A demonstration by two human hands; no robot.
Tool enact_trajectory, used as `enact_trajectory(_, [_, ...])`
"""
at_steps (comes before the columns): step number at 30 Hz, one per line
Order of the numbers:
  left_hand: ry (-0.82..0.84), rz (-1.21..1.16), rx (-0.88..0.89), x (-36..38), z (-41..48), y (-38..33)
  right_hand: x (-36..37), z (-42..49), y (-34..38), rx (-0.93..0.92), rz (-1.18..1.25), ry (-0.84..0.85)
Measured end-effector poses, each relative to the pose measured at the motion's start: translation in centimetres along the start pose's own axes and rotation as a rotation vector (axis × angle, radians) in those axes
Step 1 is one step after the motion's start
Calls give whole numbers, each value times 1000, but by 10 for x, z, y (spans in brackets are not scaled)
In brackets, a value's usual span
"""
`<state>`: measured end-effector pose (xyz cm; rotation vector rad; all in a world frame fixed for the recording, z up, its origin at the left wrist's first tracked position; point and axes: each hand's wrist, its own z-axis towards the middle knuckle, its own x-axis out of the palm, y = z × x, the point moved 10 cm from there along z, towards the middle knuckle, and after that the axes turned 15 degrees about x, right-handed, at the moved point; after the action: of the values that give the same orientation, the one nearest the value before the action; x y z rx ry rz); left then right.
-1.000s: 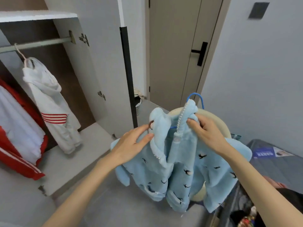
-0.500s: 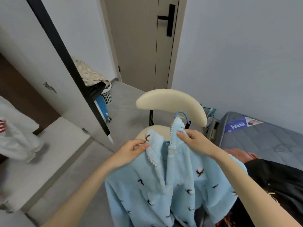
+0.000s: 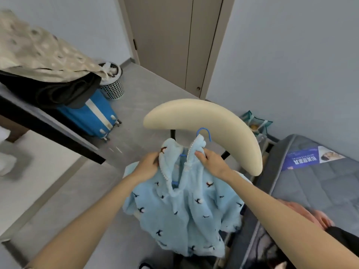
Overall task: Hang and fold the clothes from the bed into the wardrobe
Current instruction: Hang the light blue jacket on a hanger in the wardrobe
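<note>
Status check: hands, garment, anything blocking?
Left hand and right hand both gripping light blue fleece jacket at collar. Jacket on blue hanger. Cream curved chair back close behind.

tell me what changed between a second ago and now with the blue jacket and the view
The view swung right and down: the open wardrobe with its hanging clothes slid out of sight, and the chair, blue suitcase and mattress came in. The light blue fleece jacket on its blue hanger now hangs over the chair. Unchanged: the left hand and right hand still grip the two collar edges.
</note>
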<state>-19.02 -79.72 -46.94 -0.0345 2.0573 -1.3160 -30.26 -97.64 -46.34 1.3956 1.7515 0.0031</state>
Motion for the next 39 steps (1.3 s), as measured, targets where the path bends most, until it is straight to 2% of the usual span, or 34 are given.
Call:
enact_trajectory(9, [-108, -4, 3, 26, 71, 71, 42, 103, -41, 131, 16, -80])
enact_trajectory(14, [-141, 50, 61, 44, 99, 116, 77, 142, -64, 151, 56, -131])
enact_trajectory(16, [-167, 78, 32, 49, 105, 136, 91, 155, -70, 152, 77, -136])
enact_trajectory(18, [-121, 96, -15, 61, 111, 158, 106, 166, -78, 170, 83, -99])
enact_trajectory(20, [-6, 92, -62, 79, 112, 176, 114, 172, -85, 172, 55, -74])
enact_trajectory(23, [19, 107, -16, 90, 113, 183, 112, 174, -99, 182, -83, -120])
enact_trajectory(26, [81, 332, -3, 100, 118, 185, 105, 178, -114, 215, -222, -195])
enact_trajectory(29, [159, 459, -13, 115, 128, 183, 102, 180, -114, 150, -39, -198])
enact_trajectory(34, [123, 604, 94, 129, 151, 167, 101, 169, -107, -3, 54, -209])
enact_trajectory(36, [79, 550, 90, 125, 154, 169, 93, 164, -119, 17, 56, -251])
enact_trajectory(39, [-4, 444, -25, 103, 150, 185, 66, 161, -157, 169, 97, -320])
